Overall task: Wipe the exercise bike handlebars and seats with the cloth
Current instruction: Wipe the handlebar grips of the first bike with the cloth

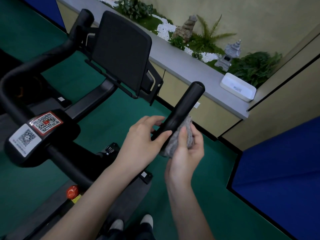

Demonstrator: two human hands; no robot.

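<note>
A black exercise bike fills the left half of the head view. Its right handlebar grip (pixel 185 108) points up and away from me. My right hand (pixel 187 153) grips a grey cloth (pixel 187 134) and holds it against the grip's right underside. My left hand (pixel 145 137) is curled round the lower part of the same grip, thumb on top. The left handlebar (pixel 57 49) curves off toward the upper left. The black back of the console screen (pixel 119 52) stands between the two bars. No seat is in view.
The bike's stem carries two QR-code stickers (pixel 45 122). A red knob (pixel 72 191) sits low on the frame. Green floor surrounds the bike. A grey ledge (pixel 199 73) with a white tray (pixel 238 86), plants and stone ornaments runs behind. A blue mat (pixel 284 174) lies right.
</note>
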